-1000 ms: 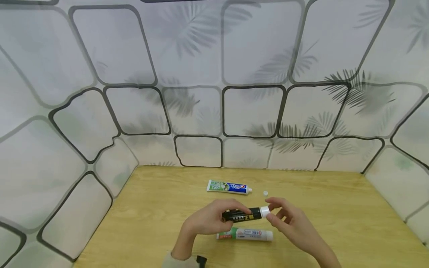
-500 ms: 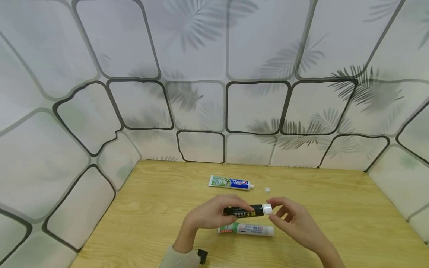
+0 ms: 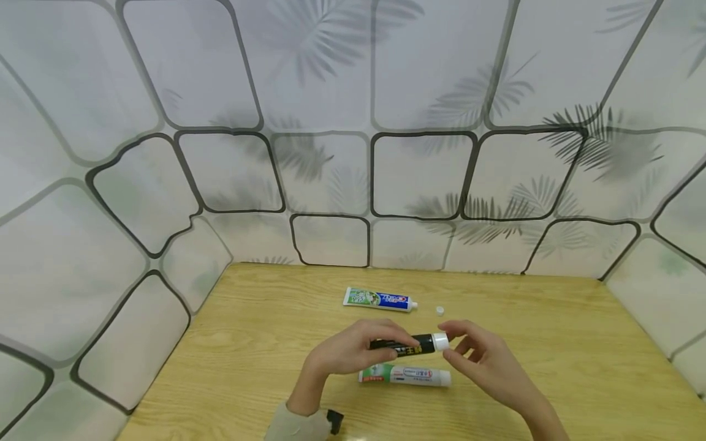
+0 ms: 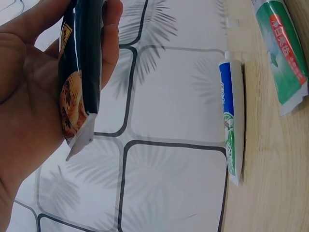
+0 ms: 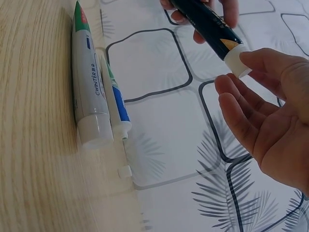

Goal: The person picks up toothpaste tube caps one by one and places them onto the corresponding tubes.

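My left hand (image 3: 353, 349) grips a black toothpaste tube (image 3: 423, 344), fingers over its top and thumb along its near side. The tube is held above the table, with its crimped end showing in the left wrist view. A white cap (image 5: 237, 61) sits on the tube's right end. My right hand (image 3: 488, 361) pinches this cap, the thumb on one side in the right wrist view; part of the index finger is hidden behind it. The other fingers are loosely bent, off the tube. Below the held tube lies a green-and-white toothpaste tube (image 3: 413, 375) with its cap on.
Farther back on the wooden table (image 3: 265, 331) lies a green-and-blue toothpaste tube (image 3: 380, 299), its nozzle uncovered. A small white cap (image 3: 439, 311) lies just right of that nozzle. A patterned wall covering (image 3: 331, 184) encloses the table's back and sides.
The head view has shifted slightly. My right fingers have changed position a little around the white cap, and the black tube stays in my left hand.
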The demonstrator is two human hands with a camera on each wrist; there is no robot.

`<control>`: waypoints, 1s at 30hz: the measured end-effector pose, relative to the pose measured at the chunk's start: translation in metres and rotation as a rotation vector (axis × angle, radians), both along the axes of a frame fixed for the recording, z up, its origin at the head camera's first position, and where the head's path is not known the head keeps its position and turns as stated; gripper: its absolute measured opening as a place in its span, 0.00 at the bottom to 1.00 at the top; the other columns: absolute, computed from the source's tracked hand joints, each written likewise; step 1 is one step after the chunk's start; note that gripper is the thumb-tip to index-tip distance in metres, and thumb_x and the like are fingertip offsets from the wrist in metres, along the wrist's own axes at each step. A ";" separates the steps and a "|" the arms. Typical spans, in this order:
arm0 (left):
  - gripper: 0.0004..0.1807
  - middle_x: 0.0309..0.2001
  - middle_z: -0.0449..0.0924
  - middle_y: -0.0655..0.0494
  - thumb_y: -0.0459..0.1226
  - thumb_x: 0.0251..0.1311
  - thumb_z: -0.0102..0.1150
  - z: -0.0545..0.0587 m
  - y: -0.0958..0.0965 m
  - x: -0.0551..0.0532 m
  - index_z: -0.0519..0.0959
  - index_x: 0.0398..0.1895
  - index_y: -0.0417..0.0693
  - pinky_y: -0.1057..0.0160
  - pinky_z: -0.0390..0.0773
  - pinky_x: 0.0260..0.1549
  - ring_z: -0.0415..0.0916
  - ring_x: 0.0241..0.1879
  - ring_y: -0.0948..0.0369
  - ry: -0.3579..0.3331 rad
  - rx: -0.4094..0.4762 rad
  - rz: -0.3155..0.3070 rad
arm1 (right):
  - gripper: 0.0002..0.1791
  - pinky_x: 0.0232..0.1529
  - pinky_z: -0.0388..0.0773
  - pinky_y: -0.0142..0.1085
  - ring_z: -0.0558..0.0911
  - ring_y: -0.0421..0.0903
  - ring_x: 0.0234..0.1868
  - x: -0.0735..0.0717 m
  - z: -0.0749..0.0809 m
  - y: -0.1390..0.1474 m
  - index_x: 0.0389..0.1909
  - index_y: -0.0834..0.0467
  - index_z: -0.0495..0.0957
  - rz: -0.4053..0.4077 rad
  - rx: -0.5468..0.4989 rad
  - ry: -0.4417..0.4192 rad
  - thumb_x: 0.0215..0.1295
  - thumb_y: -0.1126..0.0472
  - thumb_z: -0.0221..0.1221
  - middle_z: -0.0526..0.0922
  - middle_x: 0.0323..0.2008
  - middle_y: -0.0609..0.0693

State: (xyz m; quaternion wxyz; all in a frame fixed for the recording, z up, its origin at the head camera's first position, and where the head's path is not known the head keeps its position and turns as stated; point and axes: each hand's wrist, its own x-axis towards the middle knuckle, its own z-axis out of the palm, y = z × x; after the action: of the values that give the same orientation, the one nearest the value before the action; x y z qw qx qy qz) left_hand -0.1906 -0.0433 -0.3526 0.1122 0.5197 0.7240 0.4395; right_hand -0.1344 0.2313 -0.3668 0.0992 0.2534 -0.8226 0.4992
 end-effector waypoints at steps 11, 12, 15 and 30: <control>0.17 0.54 0.81 0.55 0.29 0.69 0.56 0.000 0.000 0.000 0.80 0.59 0.47 0.69 0.75 0.43 0.73 0.45 0.67 0.000 -0.005 0.020 | 0.15 0.23 0.77 0.33 0.80 0.37 0.28 0.000 -0.001 -0.001 0.52 0.58 0.79 0.001 0.015 -0.014 0.65 0.70 0.63 0.83 0.36 0.45; 0.17 0.54 0.81 0.55 0.30 0.69 0.56 0.001 0.000 0.001 0.80 0.59 0.47 0.69 0.75 0.43 0.73 0.44 0.67 0.001 -0.004 0.020 | 0.15 0.23 0.76 0.33 0.80 0.37 0.28 -0.001 -0.002 -0.001 0.52 0.58 0.80 0.001 0.017 -0.019 0.65 0.69 0.63 0.83 0.35 0.44; 0.17 0.53 0.81 0.55 0.29 0.69 0.56 0.002 0.000 0.001 0.80 0.59 0.46 0.69 0.75 0.43 0.73 0.44 0.67 0.006 0.001 0.019 | 0.13 0.23 0.76 0.33 0.80 0.37 0.28 -0.001 -0.002 -0.001 0.51 0.59 0.80 0.000 0.028 -0.032 0.67 0.68 0.61 0.83 0.32 0.43; 0.17 0.54 0.80 0.56 0.30 0.69 0.56 0.001 -0.001 0.002 0.81 0.58 0.47 0.69 0.75 0.43 0.75 0.46 0.63 -0.006 -0.007 0.040 | 0.13 0.23 0.77 0.34 0.81 0.39 0.28 0.000 0.000 -0.004 0.52 0.57 0.78 -0.014 0.002 -0.028 0.69 0.69 0.60 0.83 0.38 0.49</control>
State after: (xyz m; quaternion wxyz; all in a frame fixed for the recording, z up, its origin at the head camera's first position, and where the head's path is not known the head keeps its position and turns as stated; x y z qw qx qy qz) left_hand -0.1891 -0.0446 -0.3520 0.1074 0.5036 0.7354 0.4405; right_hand -0.1342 0.2269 -0.3667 0.0908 0.2405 -0.8262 0.5013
